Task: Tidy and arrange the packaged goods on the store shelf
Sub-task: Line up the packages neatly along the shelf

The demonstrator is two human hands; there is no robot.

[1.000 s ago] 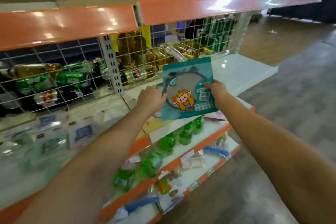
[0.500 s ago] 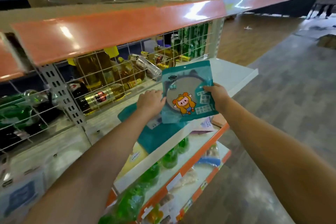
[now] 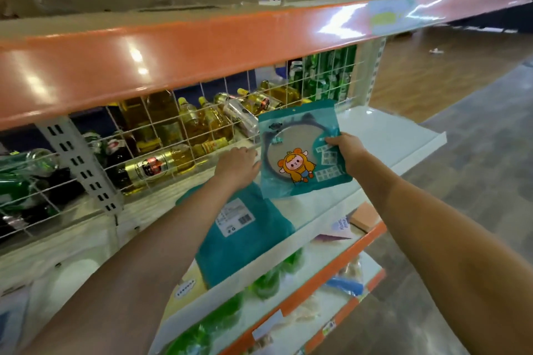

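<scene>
Shelf (image 3: 398,135) w/ wire back; flat teal pack (image 3: 242,242) lying on it. Teal pouch (image 3: 302,153) held upright above the shelf: right hand (image 3: 344,150) pinches its right edge, left hand (image 3: 240,166), fingers together, steadies the left edge. Placing step, I'd say; next, stand it by the flat pack.

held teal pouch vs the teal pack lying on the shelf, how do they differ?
1. The pouch stands upright, gripped by the right hand, left hand at its other edge; the pack lies flat on the shelf.
2. The pouch shows a cartoon figure and a round window; the pack shows a white barcode label.
3. The pouch's lower corner overlaps the pack.
Both are teal.
</scene>
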